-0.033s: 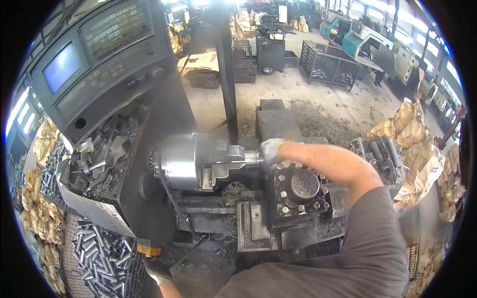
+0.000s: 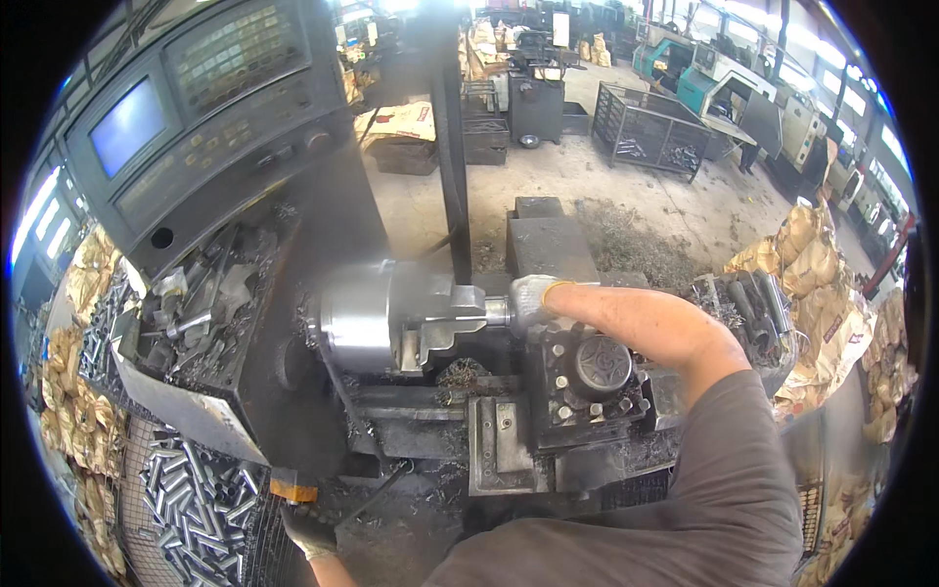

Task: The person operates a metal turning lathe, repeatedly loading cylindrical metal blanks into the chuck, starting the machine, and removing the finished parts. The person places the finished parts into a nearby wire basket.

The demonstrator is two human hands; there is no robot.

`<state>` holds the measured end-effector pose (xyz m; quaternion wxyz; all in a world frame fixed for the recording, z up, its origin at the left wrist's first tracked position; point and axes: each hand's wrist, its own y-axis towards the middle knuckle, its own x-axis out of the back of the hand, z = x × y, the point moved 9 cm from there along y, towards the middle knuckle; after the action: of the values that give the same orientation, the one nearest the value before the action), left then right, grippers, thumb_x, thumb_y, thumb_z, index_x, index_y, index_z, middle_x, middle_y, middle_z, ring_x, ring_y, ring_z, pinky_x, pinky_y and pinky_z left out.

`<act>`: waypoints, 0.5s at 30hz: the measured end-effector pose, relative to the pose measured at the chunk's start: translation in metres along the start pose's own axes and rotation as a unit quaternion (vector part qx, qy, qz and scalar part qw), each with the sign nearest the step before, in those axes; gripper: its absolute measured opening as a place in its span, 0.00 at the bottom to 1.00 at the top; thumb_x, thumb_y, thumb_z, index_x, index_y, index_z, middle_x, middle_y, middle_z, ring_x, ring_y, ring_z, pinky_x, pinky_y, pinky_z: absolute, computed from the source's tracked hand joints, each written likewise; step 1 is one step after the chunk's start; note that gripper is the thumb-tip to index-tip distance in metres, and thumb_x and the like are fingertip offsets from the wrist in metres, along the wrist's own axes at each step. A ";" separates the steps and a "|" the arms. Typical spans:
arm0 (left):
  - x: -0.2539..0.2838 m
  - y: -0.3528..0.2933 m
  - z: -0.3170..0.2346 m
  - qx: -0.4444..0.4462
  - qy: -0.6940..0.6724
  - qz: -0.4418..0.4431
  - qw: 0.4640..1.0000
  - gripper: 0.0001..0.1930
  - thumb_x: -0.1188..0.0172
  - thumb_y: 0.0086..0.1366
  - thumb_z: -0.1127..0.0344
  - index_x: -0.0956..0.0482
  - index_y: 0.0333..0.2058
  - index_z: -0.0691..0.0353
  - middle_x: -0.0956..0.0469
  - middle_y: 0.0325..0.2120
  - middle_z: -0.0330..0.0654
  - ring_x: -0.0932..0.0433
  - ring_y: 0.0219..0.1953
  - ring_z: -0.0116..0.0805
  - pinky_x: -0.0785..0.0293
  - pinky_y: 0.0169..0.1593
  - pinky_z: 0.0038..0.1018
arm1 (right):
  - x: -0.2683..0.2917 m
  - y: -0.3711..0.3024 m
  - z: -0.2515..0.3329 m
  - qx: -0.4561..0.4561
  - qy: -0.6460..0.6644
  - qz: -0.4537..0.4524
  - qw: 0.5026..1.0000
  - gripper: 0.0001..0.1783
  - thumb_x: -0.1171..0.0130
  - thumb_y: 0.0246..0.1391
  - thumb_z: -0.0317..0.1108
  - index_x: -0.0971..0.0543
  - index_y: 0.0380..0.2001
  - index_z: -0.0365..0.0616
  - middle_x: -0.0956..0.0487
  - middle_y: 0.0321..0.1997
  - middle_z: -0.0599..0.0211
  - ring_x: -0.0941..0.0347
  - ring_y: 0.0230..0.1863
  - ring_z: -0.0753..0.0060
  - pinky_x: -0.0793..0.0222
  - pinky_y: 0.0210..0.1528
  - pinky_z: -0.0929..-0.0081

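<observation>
A shiny lathe chuck (image 2: 360,318) with stepped jaws holds a short steel cylinder (image 2: 497,311) that sticks out to the right. My right hand (image 2: 531,298), in a white glove, is closed around the free end of that cylinder. Its arm reaches over the black tool post (image 2: 577,382), which has a round cap and several bolts. Low on the left, my left hand (image 2: 311,533), in a glove with a dark palm, is at an orange block (image 2: 293,491) by the machine's front. Its fingers are mostly hidden, so its grip does not show.
A control panel with a lit screen (image 2: 127,125) rises at upper left. Metal cylinders (image 2: 196,509) fill a mesh basket at lower left. A metal tray (image 2: 186,391) holds chips and tools. Brown paper sacks (image 2: 812,303) stand right; a dark rod (image 2: 377,494) slants near my left hand.
</observation>
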<state>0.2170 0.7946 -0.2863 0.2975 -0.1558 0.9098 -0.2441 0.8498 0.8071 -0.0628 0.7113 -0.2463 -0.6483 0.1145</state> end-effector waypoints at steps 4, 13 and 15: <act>-0.012 -0.006 -0.005 0.134 -0.029 0.061 0.989 0.24 0.54 0.77 0.36 0.30 0.28 0.45 0.41 0.15 0.25 0.40 0.16 0.28 0.42 0.20 0.27 | 0.003 0.018 0.014 0.074 0.159 -0.049 0.983 0.29 0.27 0.43 0.50 0.12 0.42 0.35 0.11 0.40 0.46 0.13 0.38 0.57 0.19 0.41 0.58; 0.057 0.052 -0.022 -0.194 0.333 -0.072 0.920 0.33 0.45 0.77 0.46 0.23 0.61 0.75 0.18 0.53 0.55 0.17 0.49 0.45 0.21 0.55 0.40 | 0.035 -0.092 -0.009 0.029 0.202 -0.343 0.917 0.24 0.33 0.56 0.42 0.17 0.53 0.42 0.12 0.39 0.50 0.14 0.38 0.53 0.18 0.43 0.59; 0.023 -0.017 -0.057 -0.270 0.454 -0.115 0.841 0.30 0.43 0.77 0.49 0.23 0.60 0.75 0.18 0.53 0.57 0.17 0.50 0.47 0.22 0.57 0.41 | 0.037 -0.164 0.019 0.035 0.307 -0.359 0.881 0.22 0.32 0.57 0.39 0.15 0.52 0.39 0.12 0.38 0.53 0.13 0.39 0.61 0.18 0.43 0.63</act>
<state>0.1667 0.7910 -0.2477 -0.2325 -0.2050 0.9486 -0.0642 0.8101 0.6888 0.0515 0.8753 0.0053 -0.4369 -0.2073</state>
